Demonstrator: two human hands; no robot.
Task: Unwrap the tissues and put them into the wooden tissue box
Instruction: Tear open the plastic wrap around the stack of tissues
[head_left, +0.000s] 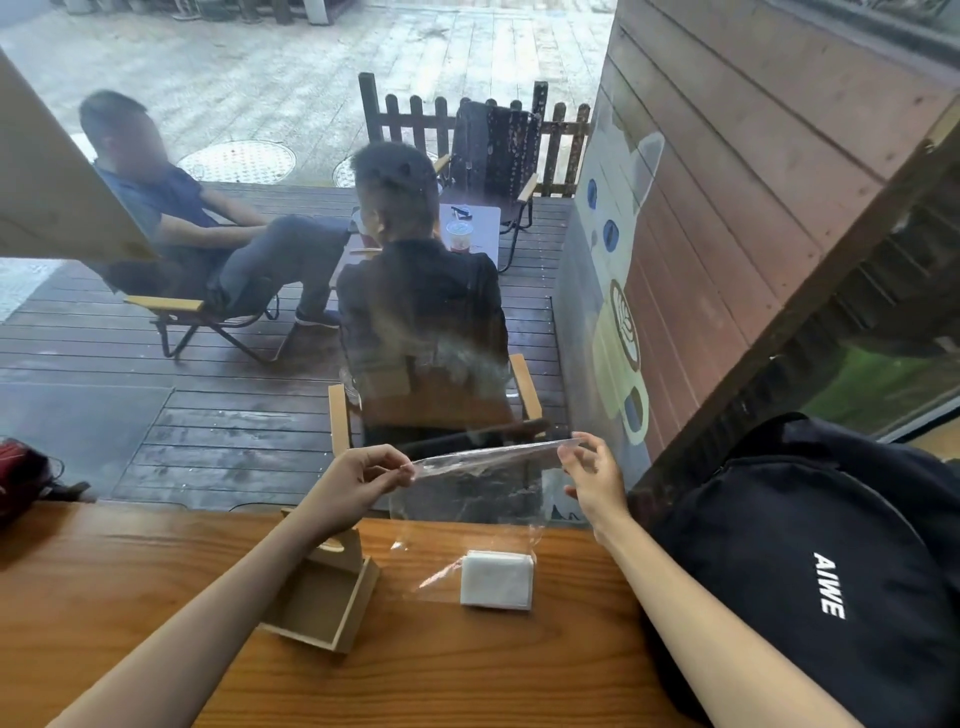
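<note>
— Both hands are up near the middle of the frame, well apart. What are they on?

— Left hand (363, 480) pinches one end of the clear plastic wrapper (483, 457), fingers curled on it. Right hand (595, 480) has the other end at its fingertips; its lower fingers look loosely spread. The film is stretched between them, above the desk (130, 597).

— And the tissues?

— Out of the film, it seems: a white stack of tissues (497, 579) lies on the desk at lower centre, with a loose tail of plastic trailing beside it. I cannot tell whether that tail touches the stack.

— How would you lift them?

— Light, soft, easily squashed or fanned apart, I would judge. Take the stack by its two long sides, whole, with gentle pressure.

— The box?

— Wooden tissue box (324, 597), pale, thin-walled, rigid, square-cornered, open on top, just left of the stack, partly behind the left forearm. The film is thin, glossy, probably slippery and clingy.

— On the right?

— A black backpack (810, 561), soft cloth.
</note>
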